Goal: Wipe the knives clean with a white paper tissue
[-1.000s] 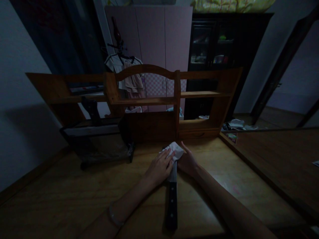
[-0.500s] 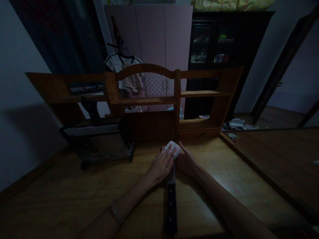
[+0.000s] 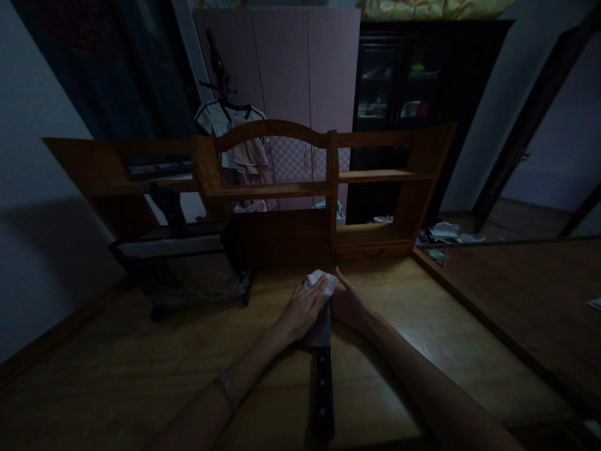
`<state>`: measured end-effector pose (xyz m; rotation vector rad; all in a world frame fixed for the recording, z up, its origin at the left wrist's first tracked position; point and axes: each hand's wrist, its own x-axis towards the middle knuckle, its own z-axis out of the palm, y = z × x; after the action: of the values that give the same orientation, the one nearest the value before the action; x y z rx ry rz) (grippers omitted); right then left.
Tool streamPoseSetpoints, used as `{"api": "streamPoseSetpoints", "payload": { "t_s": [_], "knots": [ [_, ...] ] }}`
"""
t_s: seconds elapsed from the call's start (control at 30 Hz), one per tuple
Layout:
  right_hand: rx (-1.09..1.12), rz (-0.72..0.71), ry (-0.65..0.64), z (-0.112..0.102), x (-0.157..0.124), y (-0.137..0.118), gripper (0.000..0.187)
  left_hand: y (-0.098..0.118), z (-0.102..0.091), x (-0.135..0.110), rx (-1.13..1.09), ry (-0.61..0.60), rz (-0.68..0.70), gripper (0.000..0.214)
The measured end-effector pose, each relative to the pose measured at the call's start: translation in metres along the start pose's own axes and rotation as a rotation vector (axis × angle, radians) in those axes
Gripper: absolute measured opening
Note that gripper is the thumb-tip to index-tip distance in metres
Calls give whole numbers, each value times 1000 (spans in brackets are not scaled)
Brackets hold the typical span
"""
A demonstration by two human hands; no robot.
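A kitchen knife (image 3: 322,391) with a black riveted handle points toward me, its wide blade running away under my hands. My left hand (image 3: 303,312) lies over the blade with its fingers together, pressing a crumpled white tissue or cloth (image 3: 323,280) against the far part of the blade. Close against the blade's right side is my right hand (image 3: 351,307), thumb raised beside the white cloth. Its other fingers are hidden, so their grip does not show. The blade's tip is covered by the hands and the cloth.
The wooden desk (image 3: 404,351) bears a low shelf unit (image 3: 331,188) along its back. On the left stands a dark-framed stand (image 3: 197,272) with a black-handled tool (image 3: 171,207) upright in it. A raised edge (image 3: 469,313) bounds the desk's right side. The room is dim.
My left hand has slid slightly left and toward me, its fingers closer together over the cloth. More of the blade now shows near the handle. My right hand stays nearly in place.
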<state>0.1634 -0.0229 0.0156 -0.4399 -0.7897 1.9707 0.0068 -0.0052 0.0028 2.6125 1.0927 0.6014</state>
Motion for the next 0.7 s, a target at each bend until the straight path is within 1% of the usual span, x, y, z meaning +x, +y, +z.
{"api": "streamPoseSetpoints", "payload": {
  "t_s": [0.1,0.2,0.3,0.4,0.5,0.6,0.7],
  "knots": [
    [6,9,-2,0,0,0,55,3,-1,0,63,42,1,48],
    [2,34,-11,-1,0,0,56,6,-3,1,138,93,54,47],
    [9,31,-18,-3,0,1,56,5,-2,2,154,101,89,49],
    [15,13,-13,-4,2,1,56,3,1,2,125,83,81,49],
    [6,28,-9,-6,3,1,58,2,4,1,97,78,71,49],
    [-2,41,10,-9,3,2,59,2,4,-1,93,82,52,50],
    [-15,45,38,-11,2,2,57,2,2,-2,111,88,9,50]
  ]
}}
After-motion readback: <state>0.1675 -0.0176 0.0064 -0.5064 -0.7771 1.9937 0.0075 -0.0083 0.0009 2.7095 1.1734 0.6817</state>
